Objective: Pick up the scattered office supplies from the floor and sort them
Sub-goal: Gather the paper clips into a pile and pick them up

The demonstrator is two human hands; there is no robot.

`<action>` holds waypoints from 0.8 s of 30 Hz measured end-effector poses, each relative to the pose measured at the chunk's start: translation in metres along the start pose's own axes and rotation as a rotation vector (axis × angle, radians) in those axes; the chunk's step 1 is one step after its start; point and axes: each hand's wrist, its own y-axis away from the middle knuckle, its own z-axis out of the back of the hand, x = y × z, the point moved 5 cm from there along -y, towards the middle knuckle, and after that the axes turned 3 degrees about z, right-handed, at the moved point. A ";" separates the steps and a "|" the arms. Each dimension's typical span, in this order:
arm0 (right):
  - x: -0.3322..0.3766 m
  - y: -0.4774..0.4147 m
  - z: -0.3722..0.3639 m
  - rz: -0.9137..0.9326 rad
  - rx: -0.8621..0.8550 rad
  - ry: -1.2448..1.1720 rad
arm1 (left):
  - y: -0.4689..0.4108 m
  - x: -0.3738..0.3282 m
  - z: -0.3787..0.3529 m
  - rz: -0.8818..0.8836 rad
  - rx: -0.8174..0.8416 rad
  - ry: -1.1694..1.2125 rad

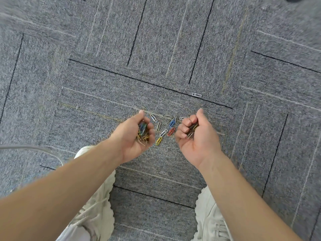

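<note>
1. Two bare hands hover palm-up over a grey carpet (156,40) marked with thin black and pale lines.
2. The left hand (137,138) is cupped, with its fingers curled round a bunch of paper clips (143,133). Most of these are gold-toned, and a green and a blue one lie on top.
3. The right hand (196,138) has its fingers folded in over a smaller clutch of clips (192,129), held against the palm.
4. Between the two hands, loose clips lie close together on the carpet. A blue clip (172,122) has a red clip (171,131) just beside it, a yellow clip (159,141) lies nearest the person, and several white or silver ones sit around them.
5. One lone white clip (196,94) lies apart and farther out, on a black line of the carpet.
6. Two pale shoes show below the forearms, the left shoe (97,206) and the right shoe (210,221), set apart on the carpet.
7. A grey cable (34,148) curves in from the left edge.
</note>
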 end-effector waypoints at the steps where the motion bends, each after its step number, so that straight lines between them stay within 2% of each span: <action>1: 0.003 0.005 -0.008 0.063 0.058 0.050 | -0.002 0.002 -0.002 0.001 0.026 0.027; 3: 0.007 0.016 -0.027 0.222 0.197 0.225 | -0.003 0.007 -0.010 0.036 0.083 0.076; 5: 0.008 0.027 -0.041 0.454 0.304 0.531 | -0.004 0.012 -0.020 0.078 0.139 0.077; 7: 0.001 0.033 -0.048 0.638 0.357 0.789 | -0.002 0.016 -0.032 0.087 0.212 0.039; 8: -0.003 0.034 -0.047 0.674 0.369 0.839 | -0.001 0.016 -0.037 0.075 0.247 0.008; 11: -0.008 0.036 -0.039 0.704 0.410 0.779 | 0.001 0.016 -0.045 0.038 0.257 -0.060; 15: -0.001 0.038 -0.030 0.658 0.432 0.604 | -0.006 0.016 -0.043 0.088 0.199 0.028; 20: 0.016 0.034 -0.024 0.607 0.463 0.522 | -0.002 0.017 -0.046 0.088 0.203 0.077; 22: 0.028 0.025 -0.016 0.626 0.379 0.510 | -0.003 0.014 -0.041 0.068 0.204 0.120; 24: 0.043 0.012 -0.005 0.665 0.202 0.589 | -0.004 0.007 -0.033 0.025 0.185 0.107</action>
